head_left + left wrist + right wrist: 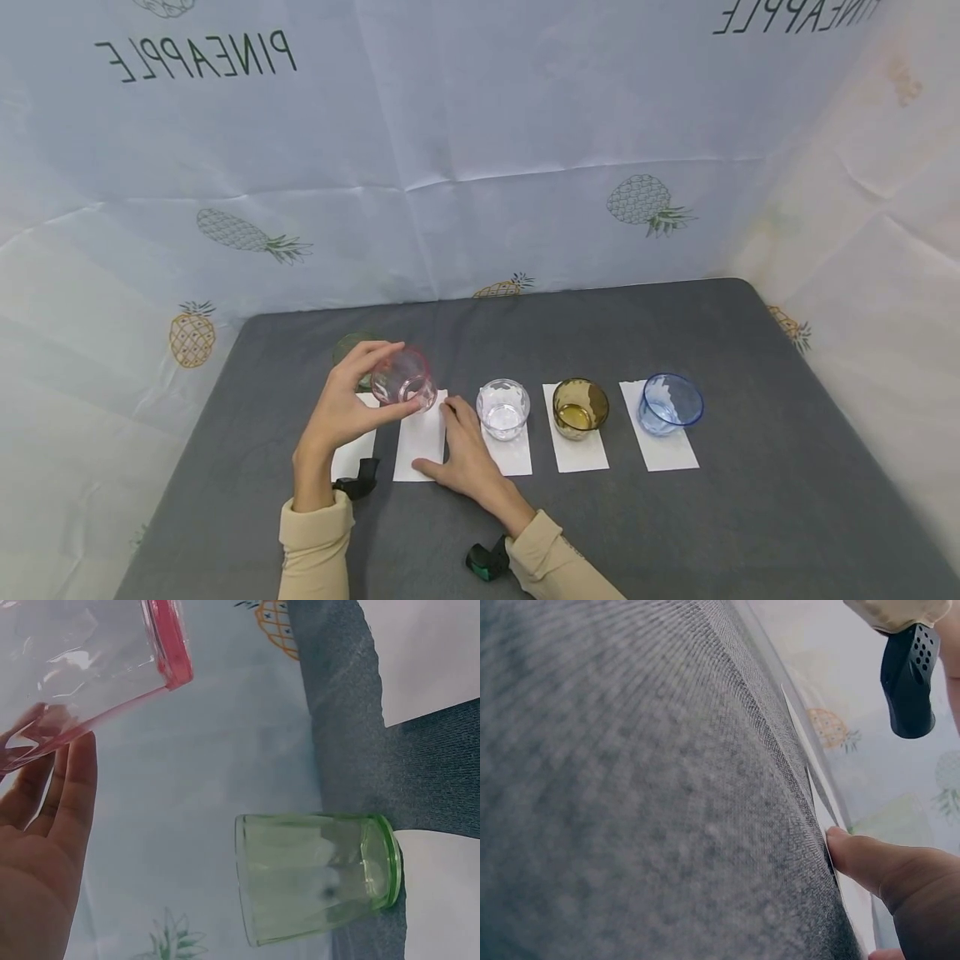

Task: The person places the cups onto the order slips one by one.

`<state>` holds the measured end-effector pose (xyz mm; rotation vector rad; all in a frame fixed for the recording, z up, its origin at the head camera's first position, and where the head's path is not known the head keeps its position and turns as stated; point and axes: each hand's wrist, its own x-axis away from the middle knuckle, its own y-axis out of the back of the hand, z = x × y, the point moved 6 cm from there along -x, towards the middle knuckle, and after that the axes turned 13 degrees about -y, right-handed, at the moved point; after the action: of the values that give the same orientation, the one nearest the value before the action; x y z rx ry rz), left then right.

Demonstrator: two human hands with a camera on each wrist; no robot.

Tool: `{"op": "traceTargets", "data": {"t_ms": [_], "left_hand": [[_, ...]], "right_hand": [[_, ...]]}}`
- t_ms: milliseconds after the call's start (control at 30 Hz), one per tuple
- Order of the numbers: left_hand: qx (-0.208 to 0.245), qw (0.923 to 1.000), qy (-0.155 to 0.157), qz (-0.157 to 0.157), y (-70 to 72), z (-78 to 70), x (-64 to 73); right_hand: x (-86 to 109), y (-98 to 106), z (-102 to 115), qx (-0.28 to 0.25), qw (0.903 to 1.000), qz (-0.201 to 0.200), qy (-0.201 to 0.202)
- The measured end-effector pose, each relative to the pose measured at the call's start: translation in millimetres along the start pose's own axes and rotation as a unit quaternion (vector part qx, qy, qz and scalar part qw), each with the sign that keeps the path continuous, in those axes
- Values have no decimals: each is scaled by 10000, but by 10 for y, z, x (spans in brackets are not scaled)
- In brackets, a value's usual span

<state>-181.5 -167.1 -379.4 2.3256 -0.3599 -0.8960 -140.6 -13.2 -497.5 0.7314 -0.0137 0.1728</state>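
My left hand [341, 412] holds a clear pink glass [400, 375] up off the table, tilted, with thumb and fingers on opposite sides of it. In the left wrist view the pink-rimmed glass [82, 667] fills the upper left corner. Below it, my right hand [471, 460] is spread over a white paper slip [418, 446], thumb and fingertips near its two long edges. The right wrist view shows the thumb [870, 862] touching the paper. Partly hidden behind my left hand is a green glass [315, 877], standing by another slip [352, 458].
To the right stand a colourless glass [503, 410], an amber glass [580, 408] and a blue glass [670, 405], each on a white slip in a row. A dark grey cloth [600, 533] covers the table. A printed pineapple curtain [450, 225] hangs behind it.
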Motion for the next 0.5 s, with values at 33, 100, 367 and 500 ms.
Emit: {"op": "traceTargets", "data": {"t_ms": [33,100,367,500], "left_hand": [[0,10000,20,39,0,2,8],[-3,9999,56,118,-3,6,20],[436,9967,176,666,-93,42,40],[609,9942,252,851,-124,63,60]], "right_hand": [[1,-4,2,-3,10000,2,6],[4,-10,6,-20,10000,8,12],[8,4,8,-27,10000,-11,23],[14,16,16,-28,9999,-42,123]]}}
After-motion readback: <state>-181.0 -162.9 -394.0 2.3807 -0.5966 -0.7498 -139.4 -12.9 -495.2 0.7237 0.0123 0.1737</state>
